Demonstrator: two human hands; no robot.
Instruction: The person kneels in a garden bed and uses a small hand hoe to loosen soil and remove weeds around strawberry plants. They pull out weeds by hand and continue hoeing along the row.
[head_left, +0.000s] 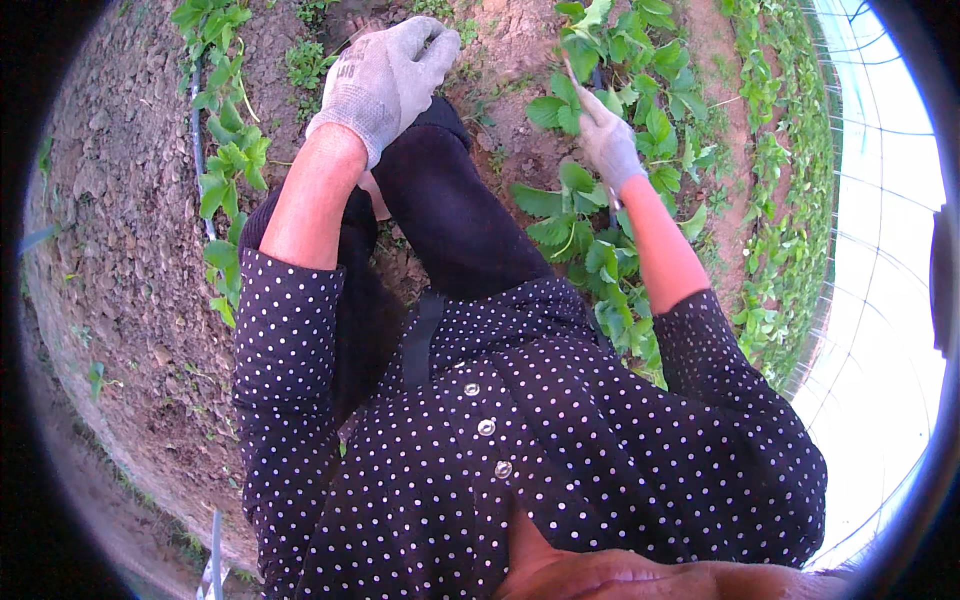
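My left hand (386, 84), in a grey knit work glove bearing writing, is curled just above my dark-trousered knee (450, 187). Its fingertips are turned away, so whether it holds anything is hidden. On the other side, my right hand (609, 146), gloved alike, grips a thin hand tool (571, 73) whose narrow end points away from me. A bit of the tool also shows below the wrist; its exact kind cannot be made out. That hand is among the toothed green leaves of strawberry plants (555, 225), close above them.
Another row of strawberry plants (229, 154) runs along a dark drip irrigation pipe (197, 135) on the left. Small weeds (307, 66) grow in the dry, cloddy soil (127, 247). Further plant rows (780, 150) and a white plastic greenhouse wall (874, 225) with thin lines are at right.
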